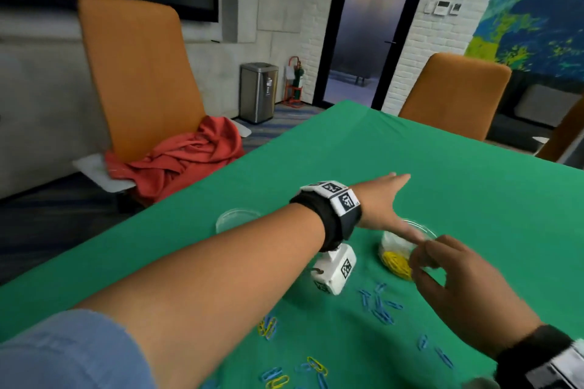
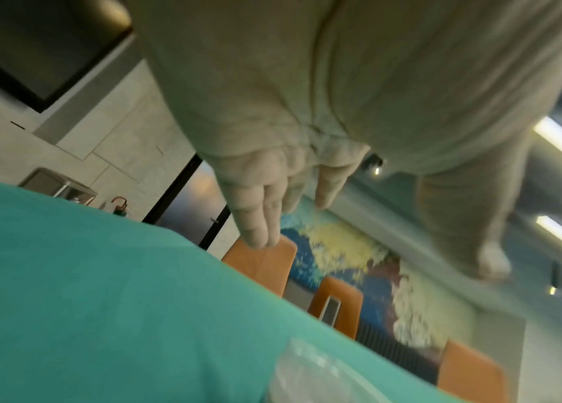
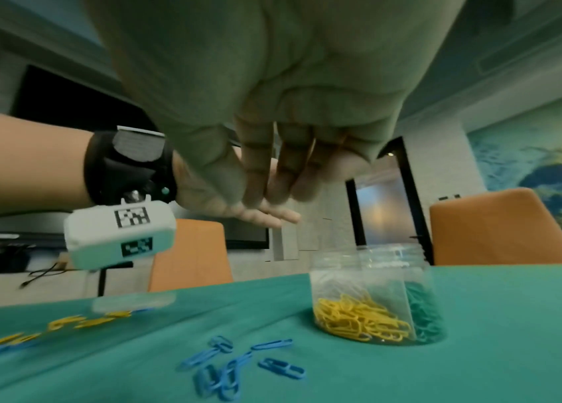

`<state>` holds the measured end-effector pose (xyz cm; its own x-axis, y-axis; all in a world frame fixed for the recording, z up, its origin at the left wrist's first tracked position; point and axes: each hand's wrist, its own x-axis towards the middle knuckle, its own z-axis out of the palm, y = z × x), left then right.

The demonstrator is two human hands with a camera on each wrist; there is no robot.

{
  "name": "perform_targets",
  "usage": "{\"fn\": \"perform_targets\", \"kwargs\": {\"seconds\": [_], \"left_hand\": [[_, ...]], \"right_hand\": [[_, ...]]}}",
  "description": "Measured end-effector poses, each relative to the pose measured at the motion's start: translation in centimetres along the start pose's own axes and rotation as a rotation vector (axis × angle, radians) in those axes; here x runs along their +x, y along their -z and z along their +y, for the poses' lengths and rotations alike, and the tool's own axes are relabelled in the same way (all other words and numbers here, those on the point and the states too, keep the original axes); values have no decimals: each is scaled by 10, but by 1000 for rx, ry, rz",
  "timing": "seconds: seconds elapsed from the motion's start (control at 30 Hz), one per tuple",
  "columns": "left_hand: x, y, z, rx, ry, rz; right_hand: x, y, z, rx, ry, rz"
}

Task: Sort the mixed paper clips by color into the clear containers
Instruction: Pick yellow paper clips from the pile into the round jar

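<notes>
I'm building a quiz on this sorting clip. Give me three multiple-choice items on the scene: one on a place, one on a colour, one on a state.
1. Where does the jar with a divider stand?
A. on the green tablecloth
B. on an orange chair
C. on the floor

2. What colour are the loose paper clips lying nearest that jar?
A. red
B. blue
C. white

3. How is the left hand?
A. clenched in a fist
B. gripping the jar
C. fingers stretched out, holding nothing

Answers:
1 A, the jar rests on the green tablecloth in the right wrist view.
2 B, a blue cluster lies just in front of the jar.
3 C, the left wrist view shows straight fingers and nothing held.
</notes>
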<state>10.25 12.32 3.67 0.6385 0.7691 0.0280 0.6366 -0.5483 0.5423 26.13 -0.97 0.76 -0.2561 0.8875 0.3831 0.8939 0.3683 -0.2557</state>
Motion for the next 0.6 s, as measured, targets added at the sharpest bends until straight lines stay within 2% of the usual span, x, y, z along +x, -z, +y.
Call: {"fn": "perform_targets", "kwargs": {"seconds": [0.1, 0.17, 0.27, 0.43, 0.5, 0.6], "left_hand": [[-55, 41, -20, 2, -16, 128], [-101, 60, -43, 178, 16, 104], [-169, 69, -78, 376, 188, 24], [-237, 55, -123, 350, 462, -54], [-246, 50, -132, 327, 506, -61], [-249, 47, -136, 287, 501, -19]], "right_hand": [[-11, 3, -18, -66, -3, -264], [-10, -3, -30, -93, 12, -379], [6, -23, -57, -111, 73, -466], [57, -76, -106, -92, 107, -579], [76, -94, -122, -97, 99, -589], [93, -112, -133, -120, 111, -620]]}}
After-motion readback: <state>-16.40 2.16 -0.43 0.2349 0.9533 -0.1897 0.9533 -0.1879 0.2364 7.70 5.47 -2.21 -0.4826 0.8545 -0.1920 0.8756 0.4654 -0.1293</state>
